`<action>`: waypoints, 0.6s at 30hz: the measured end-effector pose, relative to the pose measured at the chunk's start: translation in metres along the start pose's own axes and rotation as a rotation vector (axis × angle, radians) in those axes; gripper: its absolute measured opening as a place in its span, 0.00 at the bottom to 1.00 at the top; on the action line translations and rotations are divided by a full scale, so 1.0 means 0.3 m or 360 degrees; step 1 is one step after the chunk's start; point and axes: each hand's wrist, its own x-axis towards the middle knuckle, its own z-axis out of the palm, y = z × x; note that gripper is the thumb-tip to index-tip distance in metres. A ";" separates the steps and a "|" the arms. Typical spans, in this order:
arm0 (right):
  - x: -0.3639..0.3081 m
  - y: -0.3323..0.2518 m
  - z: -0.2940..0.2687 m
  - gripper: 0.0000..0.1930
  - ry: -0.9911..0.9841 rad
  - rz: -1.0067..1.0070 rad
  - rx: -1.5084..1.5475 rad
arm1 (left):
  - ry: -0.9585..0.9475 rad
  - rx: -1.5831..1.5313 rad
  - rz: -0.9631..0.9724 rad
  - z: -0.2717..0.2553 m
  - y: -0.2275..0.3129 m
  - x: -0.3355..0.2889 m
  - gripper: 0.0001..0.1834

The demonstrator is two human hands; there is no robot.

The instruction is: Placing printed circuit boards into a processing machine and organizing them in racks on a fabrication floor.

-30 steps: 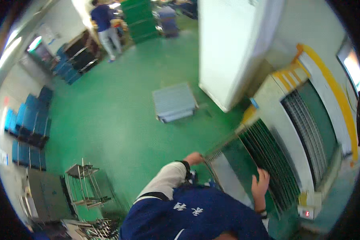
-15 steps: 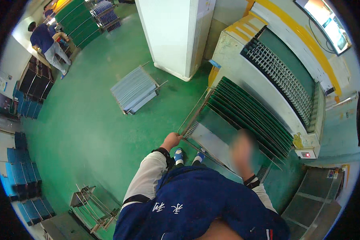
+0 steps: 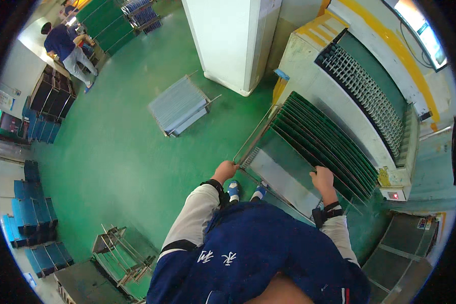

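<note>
A metal rack (image 3: 252, 143) stands in front of me, holding a row of upright dark green panels (image 3: 325, 144). My left hand (image 3: 224, 171) is closed around the rack's frame at its near left corner. On the right side, my right hand (image 3: 323, 180) has its fingers curled over the edge of the nearest green panel (image 3: 290, 148). That panel leans toward me, apart from the tighter row behind it. Below its edge a pale grey surface (image 3: 278, 175) shows within the rack. The right fingertips are partly hidden.
Beyond the rack stands a machine with a bed of rollers (image 3: 362, 96). A rack of pale panels (image 3: 180, 106) sits on the green floor, near a white column (image 3: 225, 45). An empty metal frame (image 3: 121, 253) is at lower left. Another person (image 3: 66, 48) stands far left.
My right hand, blurred by motion before, is now still at the nearest panel's edge. My left hand keeps its hold on the rack frame. The view has shifted slightly.
</note>
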 end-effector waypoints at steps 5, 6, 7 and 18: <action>0.012 -0.043 -0.060 0.17 -0.0195 0.0260 0.0043 | 0.0010 -0.0042 0.0012 -0.011 0.012 -0.024 0.20; 0.009 -0.044 -0.059 0.17 -0.0168 0.0222 0.0021 | 0.0003 -0.0038 0.0015 -0.010 0.011 -0.017 0.20; 0.006 -0.043 -0.055 0.17 -0.0142 0.0185 -0.0001 | -0.0004 -0.0035 0.0018 -0.009 0.009 -0.010 0.20; -0.094 -0.047 -0.372 0.13 0.0115 0.0071 0.0157 | -0.0009 -0.0124 -0.0002 -0.001 -0.006 0.028 0.20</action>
